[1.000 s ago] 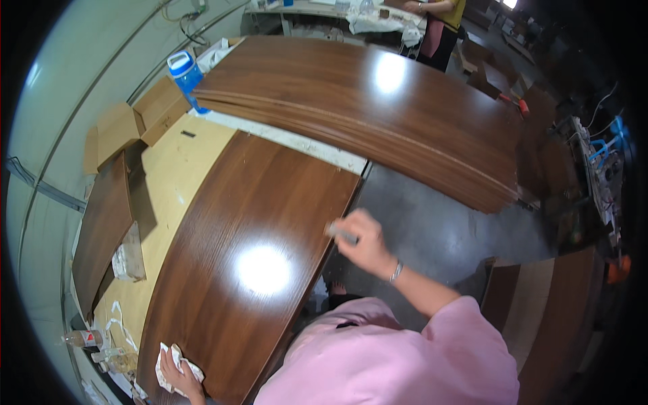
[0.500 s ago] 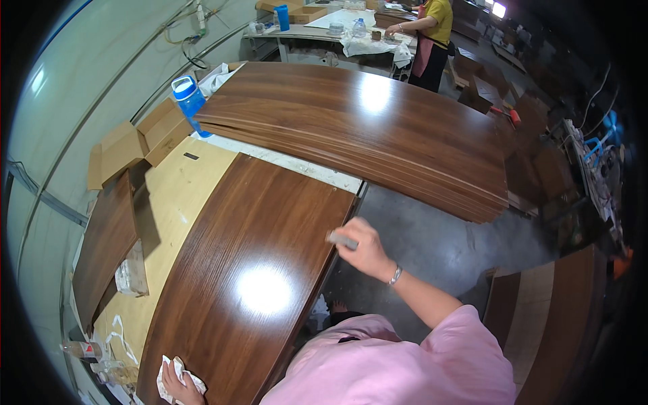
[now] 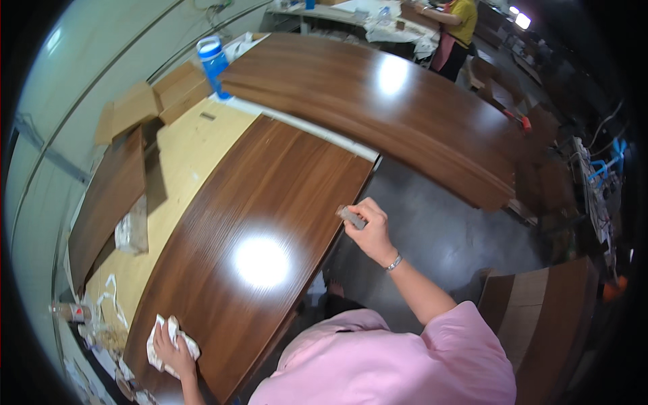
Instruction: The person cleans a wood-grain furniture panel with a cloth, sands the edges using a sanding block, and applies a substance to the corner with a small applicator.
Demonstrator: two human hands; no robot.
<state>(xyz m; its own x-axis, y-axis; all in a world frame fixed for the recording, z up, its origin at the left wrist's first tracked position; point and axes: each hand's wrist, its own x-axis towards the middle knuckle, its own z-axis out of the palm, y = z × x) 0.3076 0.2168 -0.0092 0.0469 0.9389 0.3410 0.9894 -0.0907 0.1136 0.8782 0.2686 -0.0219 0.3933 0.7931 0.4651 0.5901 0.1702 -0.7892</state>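
While right hand point(image 3: 370, 233) pinches it, grey block point(image 3: 352, 217) angles down-right.

You wear a loose pink top with short sleeves; its fabric looks smooth and plain, without visible print. Your forearms are bare from the sleeves down. A thin silvery bracelet circles your right wrist, just behind your right hand point(image 3: 370, 233). Your left hand point(image 3: 169, 351) wears nothing.

right hand point(image 3: 370, 233) holds grey block point(image 3: 352, 217) at glossy brown panel point(image 3: 250, 236) edge; left hand point(image 3: 170, 343) presses white cloth point(image 3: 164, 334).
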